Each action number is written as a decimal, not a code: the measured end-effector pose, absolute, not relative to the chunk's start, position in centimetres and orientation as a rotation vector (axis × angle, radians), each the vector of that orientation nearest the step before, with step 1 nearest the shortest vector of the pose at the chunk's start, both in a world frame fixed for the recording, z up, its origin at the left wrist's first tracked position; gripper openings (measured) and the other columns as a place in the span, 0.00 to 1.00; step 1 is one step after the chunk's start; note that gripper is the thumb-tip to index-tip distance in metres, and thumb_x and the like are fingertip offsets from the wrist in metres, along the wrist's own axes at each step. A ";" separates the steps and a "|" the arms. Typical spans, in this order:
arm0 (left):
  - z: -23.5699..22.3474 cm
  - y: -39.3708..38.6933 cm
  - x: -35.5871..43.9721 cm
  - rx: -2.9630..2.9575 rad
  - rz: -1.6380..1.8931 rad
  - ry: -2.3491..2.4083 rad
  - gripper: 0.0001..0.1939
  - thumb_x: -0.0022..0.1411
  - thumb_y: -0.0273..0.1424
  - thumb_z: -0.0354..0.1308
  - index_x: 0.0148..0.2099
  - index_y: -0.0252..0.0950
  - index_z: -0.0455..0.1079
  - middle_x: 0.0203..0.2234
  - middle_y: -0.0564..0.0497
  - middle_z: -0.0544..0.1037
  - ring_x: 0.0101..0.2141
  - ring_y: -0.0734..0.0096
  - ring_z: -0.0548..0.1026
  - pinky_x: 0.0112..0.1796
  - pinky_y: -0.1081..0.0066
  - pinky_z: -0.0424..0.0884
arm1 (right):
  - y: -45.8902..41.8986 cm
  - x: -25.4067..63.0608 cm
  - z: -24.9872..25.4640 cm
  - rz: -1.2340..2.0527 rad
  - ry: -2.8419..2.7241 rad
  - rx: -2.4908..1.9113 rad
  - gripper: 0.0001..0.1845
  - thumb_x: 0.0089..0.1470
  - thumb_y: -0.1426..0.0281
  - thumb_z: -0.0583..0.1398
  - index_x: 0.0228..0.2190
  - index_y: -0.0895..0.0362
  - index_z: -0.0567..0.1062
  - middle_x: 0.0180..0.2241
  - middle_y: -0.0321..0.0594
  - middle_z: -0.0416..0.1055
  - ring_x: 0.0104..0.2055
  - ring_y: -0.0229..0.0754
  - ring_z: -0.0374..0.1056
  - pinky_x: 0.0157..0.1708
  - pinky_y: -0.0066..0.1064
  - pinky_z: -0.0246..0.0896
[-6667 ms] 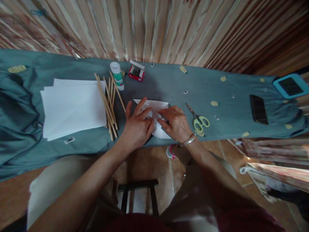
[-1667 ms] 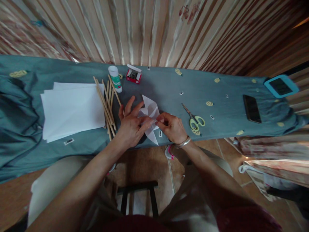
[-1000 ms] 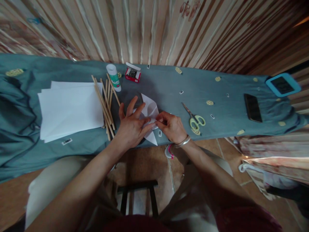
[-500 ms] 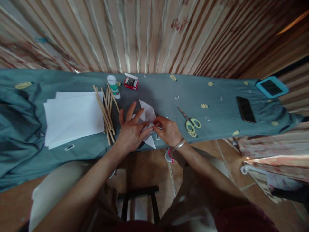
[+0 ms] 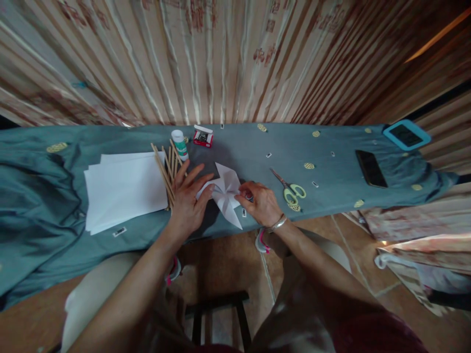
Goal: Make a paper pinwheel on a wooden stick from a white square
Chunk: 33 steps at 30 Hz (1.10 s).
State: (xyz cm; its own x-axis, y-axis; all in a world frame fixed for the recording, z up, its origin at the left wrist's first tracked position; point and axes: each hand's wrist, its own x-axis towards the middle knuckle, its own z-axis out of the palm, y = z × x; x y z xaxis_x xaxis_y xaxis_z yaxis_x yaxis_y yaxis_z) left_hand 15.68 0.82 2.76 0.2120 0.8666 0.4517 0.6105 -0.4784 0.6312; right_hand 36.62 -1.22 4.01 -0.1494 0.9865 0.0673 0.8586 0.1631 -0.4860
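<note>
Left hand: the left hand [image 5: 187, 205] is spread, fingers fanned over the cloth, its thumb reaching the near-left blade of the paper.
Right hand: the right hand [image 5: 260, 203] has thumb and forefinger pinched on the right edge of the folded paper; its other fingers curl in, and what lies beneath them I can't make out.
Wrist: a silver bracelet [image 5: 277, 223] circles the right one.
Paper pinwheel: the white paper pinwheel [image 5: 228, 186] sits between the two hands, its pointed blades folded toward the middle.
Sticks: a loose bundle of wooden sticks [image 5: 164, 172] lies just beside the left hand, some across the edge of the sheets.
Paper stack: white sheets [image 5: 125, 191], unevenly piled, on the left.
Tube: a white and green tube [image 5: 180, 145] stands or leans by the far ends of the sticks, I can't tell which.
Red box: a small red box [image 5: 203, 137], lid up, dark little pieces inside, near the tube.
Scissors: green-handled scissors [image 5: 289, 187] lie right of the right hand, tips pointing away from the person.
Far right: a dark phone [image 5: 371, 168], and near it a blue-framed device [image 5: 406, 135].
Cloth: a teal cloth [image 5: 253, 152] with yellow pineapple prints lies under everything.
Behind: a striped, pleated curtain [image 5: 228, 73].
</note>
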 end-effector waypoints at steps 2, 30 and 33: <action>2.9 0.7 15.6 2.174 1.152 1.387 0.17 0.67 0.41 0.49 0.50 0.41 0.73 0.55 0.47 0.71 0.64 0.59 0.53 0.63 0.53 0.51 | -1.2 36.7 4.1 0.464 -2.074 -1.764 0.09 0.55 0.66 0.61 0.36 0.58 0.75 0.31 0.40 0.76 0.37 0.44 0.71 0.40 0.30 0.61; 4.1 2.5 13.6 1.682 1.544 1.400 0.16 0.66 0.40 0.52 0.46 0.39 0.76 0.51 0.45 0.75 0.60 0.60 0.62 0.61 0.51 0.55 | 3.8 33.0 6.7 0.444 -2.077 -1.699 0.11 0.58 0.69 0.55 0.35 0.56 0.77 0.32 0.37 0.78 0.33 0.38 0.73 0.34 0.26 0.62; 4.4 2.3 13.4 1.624 1.583 1.395 0.16 0.65 0.40 0.52 0.46 0.40 0.76 0.51 0.46 0.76 0.60 0.60 0.63 0.61 0.52 0.55 | 6.7 31.1 8.0 0.357 -2.241 -1.794 0.12 0.58 0.71 0.55 0.34 0.56 0.78 0.32 0.37 0.79 0.33 0.38 0.73 0.33 0.25 0.60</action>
State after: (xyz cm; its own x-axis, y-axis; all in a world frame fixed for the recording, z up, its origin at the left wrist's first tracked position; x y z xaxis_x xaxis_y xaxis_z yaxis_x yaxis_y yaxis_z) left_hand 13.37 2.32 4.44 -0.1854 0.8770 0.4434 0.3295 -0.3696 0.8688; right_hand 31.09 6.68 7.99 -0.2118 0.9765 0.0400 0.9157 0.2126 -0.3410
